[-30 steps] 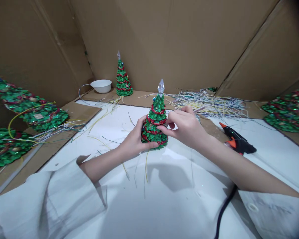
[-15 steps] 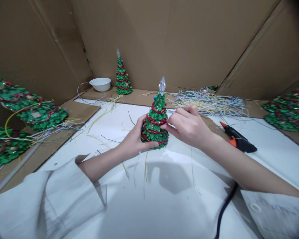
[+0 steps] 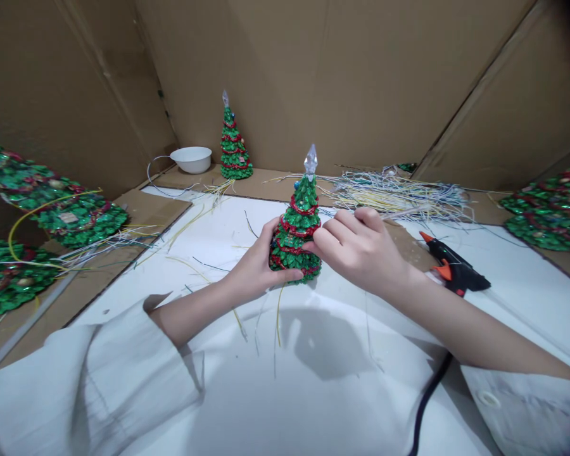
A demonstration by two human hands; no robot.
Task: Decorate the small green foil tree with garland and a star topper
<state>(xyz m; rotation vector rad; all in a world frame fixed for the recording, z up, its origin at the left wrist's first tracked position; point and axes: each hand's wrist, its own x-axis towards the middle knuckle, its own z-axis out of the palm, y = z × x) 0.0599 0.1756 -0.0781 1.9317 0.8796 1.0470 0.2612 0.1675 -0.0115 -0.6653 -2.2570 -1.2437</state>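
A small green glitter Christmas tree (image 3: 298, 229) with red garland rings and a clear crystal tip stands on the white table (image 3: 313, 380) in the middle. My left hand (image 3: 256, 269) wraps round its base from the left, thumb across the front. My right hand (image 3: 361, 250) is curled against the tree's right side at mid height, fingertips pressed together on the foliage. Whether it pinches a small piece is hidden by the fingers. Both arms wear rolled white sleeves.
A black and orange glue gun (image 3: 451, 269) lies right of my right hand, its black cord running toward me. A heap of thin wires (image 3: 399, 193) lies behind. A second finished tree (image 3: 234, 145) and a white bowl (image 3: 192, 159) stand at the back. Green foliage discs (image 3: 71, 215) lie left and right.
My right hand has lowered slightly and closed in against the tree's right side; the thin stick seen above its fingers earlier no longer shows. My left hand and the tree have stayed put.
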